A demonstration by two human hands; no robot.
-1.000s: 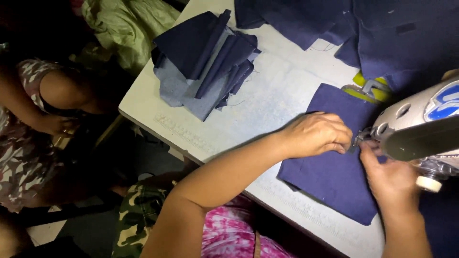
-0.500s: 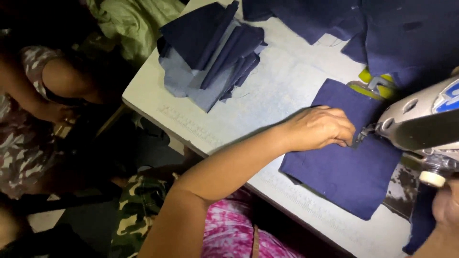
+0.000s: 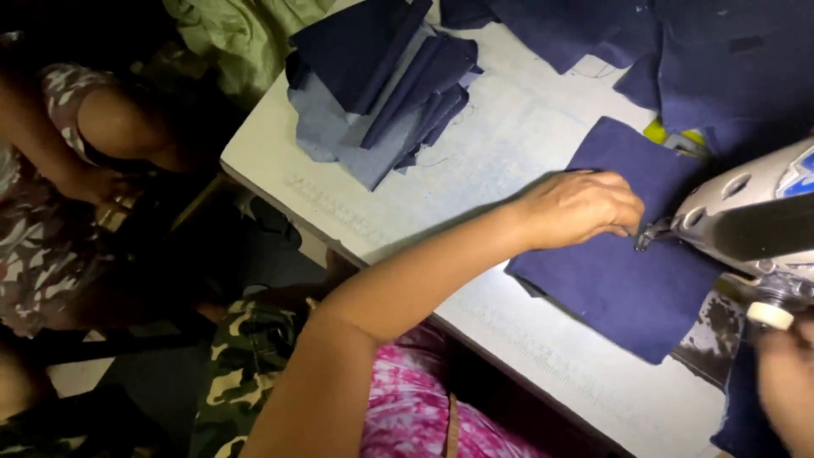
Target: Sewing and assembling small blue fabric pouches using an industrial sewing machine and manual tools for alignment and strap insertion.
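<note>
Left hand [image 3: 581, 208] pinches the navy patch [image 3: 623, 280] right of centre, fingertips touching the needle foot [image 3: 646, 235]; right hand [image 3: 784, 382], lower right, grip unclear.

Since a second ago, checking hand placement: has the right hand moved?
Yes. The right hand has left the needle of the sewing machine and now sits low at its near end, by the handwheel.

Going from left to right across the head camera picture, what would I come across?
Another person's arm → stack of folded blue fabric pieces → left hand on the dark blue fabric square → sewing machine head → right hand at the lower right edge.
</note>
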